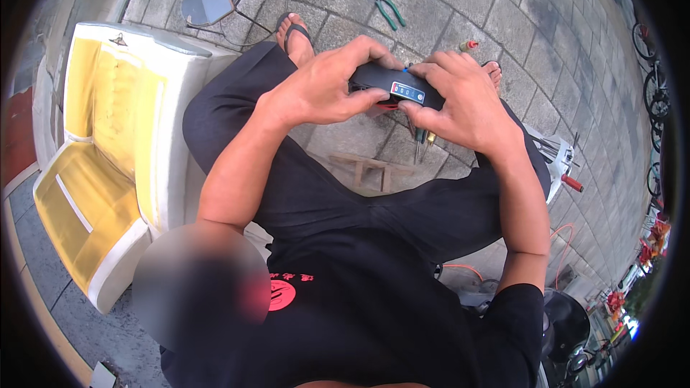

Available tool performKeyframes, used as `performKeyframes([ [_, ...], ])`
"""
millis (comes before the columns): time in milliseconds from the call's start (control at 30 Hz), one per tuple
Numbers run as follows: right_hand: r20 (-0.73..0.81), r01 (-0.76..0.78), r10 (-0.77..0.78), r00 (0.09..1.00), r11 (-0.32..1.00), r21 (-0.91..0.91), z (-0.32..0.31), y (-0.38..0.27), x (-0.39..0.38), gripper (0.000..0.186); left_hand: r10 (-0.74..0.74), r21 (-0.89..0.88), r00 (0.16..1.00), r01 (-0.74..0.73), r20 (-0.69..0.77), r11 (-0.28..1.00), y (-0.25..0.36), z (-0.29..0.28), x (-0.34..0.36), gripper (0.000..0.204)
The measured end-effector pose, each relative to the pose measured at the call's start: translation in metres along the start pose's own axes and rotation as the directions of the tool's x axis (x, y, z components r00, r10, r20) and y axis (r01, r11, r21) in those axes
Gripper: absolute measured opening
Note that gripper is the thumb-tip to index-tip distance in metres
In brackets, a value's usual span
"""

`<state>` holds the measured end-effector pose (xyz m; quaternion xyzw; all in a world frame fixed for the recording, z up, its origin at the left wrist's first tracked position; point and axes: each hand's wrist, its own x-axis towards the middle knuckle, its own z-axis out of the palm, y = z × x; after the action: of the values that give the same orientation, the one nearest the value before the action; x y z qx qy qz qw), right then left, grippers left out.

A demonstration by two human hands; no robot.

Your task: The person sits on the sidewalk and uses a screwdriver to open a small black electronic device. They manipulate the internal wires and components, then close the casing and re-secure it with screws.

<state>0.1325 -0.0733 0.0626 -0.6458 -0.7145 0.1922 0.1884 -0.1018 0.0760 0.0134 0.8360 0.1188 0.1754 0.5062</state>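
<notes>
Between my hands, above the paving and my spread knees, is a long black plastic casing (381, 76) with a small bright panel (407, 93) on its side. My left hand (325, 88) grips its left end, thumb below and fingers over the top. The other end is in my right hand (461, 99), with the thumb under the panel's right side. A bit of red wire (389, 106) shows beneath the casing, and something small and blue peeks out at its top edge. What the casing belongs to cannot be made out.
Green-handled pliers (386, 6) lie on the paving ahead. Beyond my left foot stands a round table (192, 3) bearing a phone. A yellow-and-white padded seat (115, 118) is at left. Screwdrivers (420, 136) and a low wooden frame (368, 167) sit below my hands; a white tool container (559, 162) is right.
</notes>
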Motion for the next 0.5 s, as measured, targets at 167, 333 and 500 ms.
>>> performKeyframes([
  [167,0.028,0.025,-0.026,0.999,0.999,0.030,0.005,0.004,0.007,0.049,-0.028,0.048,0.998,0.025,0.054,0.999,0.007,-0.012,0.002,0.048],
  [333,-0.005,0.039,-0.039,0.999,0.999,0.036,0.007,0.008,0.004,0.046,-0.087,-0.002,0.993,0.087,0.078,0.996,0.001,-0.028,-0.012,0.048],
  [500,-0.006,0.080,-0.080,0.997,0.995,0.052,0.004,0.007,0.006,0.048,-0.066,-0.019,0.997,0.067,0.036,0.998,-0.007,-0.024,-0.018,0.046],
])
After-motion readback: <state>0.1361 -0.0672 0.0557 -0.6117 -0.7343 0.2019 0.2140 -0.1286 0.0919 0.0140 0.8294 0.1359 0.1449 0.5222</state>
